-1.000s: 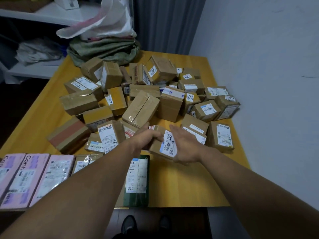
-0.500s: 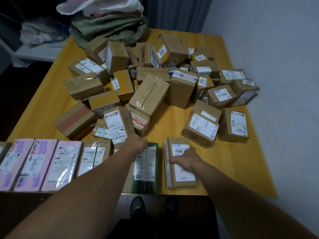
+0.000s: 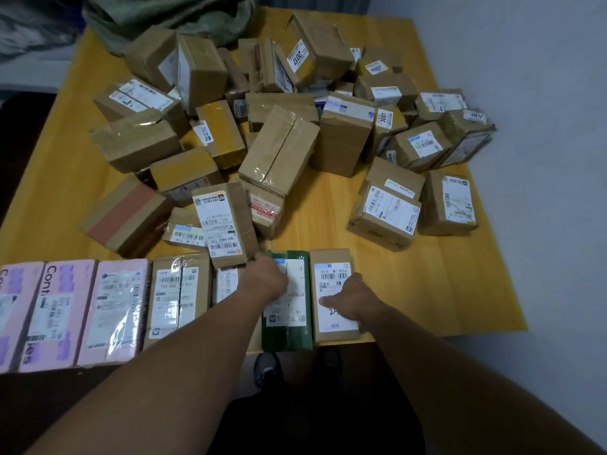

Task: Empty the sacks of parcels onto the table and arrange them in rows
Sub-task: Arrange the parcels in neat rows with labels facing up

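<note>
A row of parcels lies along the front edge of the yellow table [image 3: 443, 290]: pink parcels [image 3: 111, 310], a taped brown one [image 3: 177, 293], a green parcel [image 3: 295, 333] and a brown parcel with a white label [image 3: 331, 267] at the right end. My right hand [image 3: 351, 298] grips that end parcel, thumb on its label and fingers over its right edge. My left hand [image 3: 267, 279] is curled at the lower right corner of a tilted, labelled brown box [image 3: 223, 221], above the green parcel. A loose heap of brown parcels [image 3: 282, 152] fills the middle and back.
An emptied green sack [image 3: 170, 18] lies crumpled at the table's back edge. A grey wall [image 3: 542, 159] runs close along the right side. Bare tabletop shows at the front right and along the left edge. My shoes [image 3: 267, 369] stand below the front edge.
My right hand brought the labelled brown parcel from the heap down to the front edge and slid it against the green parcel. My left hand dropped back beside the tilted labelled box.
</note>
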